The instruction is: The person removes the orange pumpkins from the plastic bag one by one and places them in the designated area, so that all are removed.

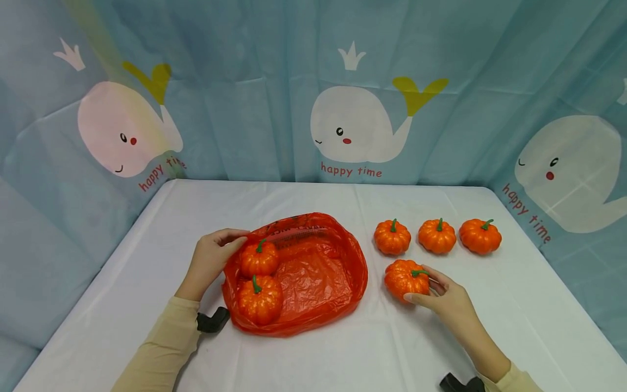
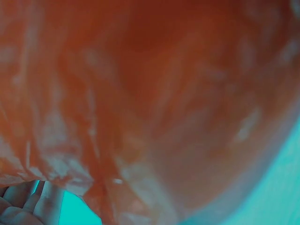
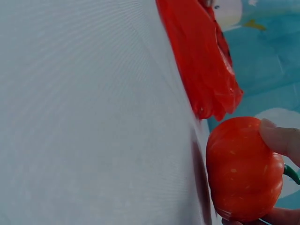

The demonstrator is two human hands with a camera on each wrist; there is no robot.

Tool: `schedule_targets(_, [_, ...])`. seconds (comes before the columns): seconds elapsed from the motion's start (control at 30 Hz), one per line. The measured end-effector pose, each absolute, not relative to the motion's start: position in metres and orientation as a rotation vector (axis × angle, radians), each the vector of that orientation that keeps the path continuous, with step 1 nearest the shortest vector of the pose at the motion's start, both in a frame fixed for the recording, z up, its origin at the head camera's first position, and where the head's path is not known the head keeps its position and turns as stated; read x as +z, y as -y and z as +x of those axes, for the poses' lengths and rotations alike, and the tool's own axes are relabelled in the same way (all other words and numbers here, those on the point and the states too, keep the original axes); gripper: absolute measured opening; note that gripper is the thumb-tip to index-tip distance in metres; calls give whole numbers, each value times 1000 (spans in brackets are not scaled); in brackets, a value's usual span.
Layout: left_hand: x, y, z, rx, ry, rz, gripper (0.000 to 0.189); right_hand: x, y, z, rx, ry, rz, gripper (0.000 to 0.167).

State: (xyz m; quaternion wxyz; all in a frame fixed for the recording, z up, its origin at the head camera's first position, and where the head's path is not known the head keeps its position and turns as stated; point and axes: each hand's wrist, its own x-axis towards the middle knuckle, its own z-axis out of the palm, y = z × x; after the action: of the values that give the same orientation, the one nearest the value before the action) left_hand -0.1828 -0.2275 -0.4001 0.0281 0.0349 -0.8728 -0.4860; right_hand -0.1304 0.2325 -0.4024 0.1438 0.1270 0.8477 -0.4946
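An open red plastic bag (image 1: 318, 272) lies on the table with two small orange pumpkins inside, a rear one (image 1: 259, 258) and a front one (image 1: 260, 300), both along its left side. My left hand (image 1: 209, 258) pinches the bag's left rim. In the left wrist view the bag's blurred side (image 2: 131, 93) fills most of the picture, with a few fingers (image 2: 35, 201) at the lower left. Right of the bag, my right hand (image 1: 448, 296) holds another orange pumpkin (image 1: 405, 279) between thumb and fingers, its green stem tilted rightward. The right wrist view shows that pumpkin (image 3: 243, 171) just off the tablecloth.
Three more orange pumpkins stand in a row at the right rear: a left one (image 1: 392, 237), a middle one (image 1: 437, 236) and a right one (image 1: 480, 237). A white cloth covers the table (image 1: 313, 359). Behind it hangs a blue whale-print curtain (image 1: 245, 125).
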Motion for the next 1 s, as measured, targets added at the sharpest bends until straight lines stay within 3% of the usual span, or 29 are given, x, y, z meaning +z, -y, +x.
schedule_targets(1.0, [-400, 227, -183, -1490, 2690, 100, 37, -408, -237, -128, -1442, -2441, 336, 98])
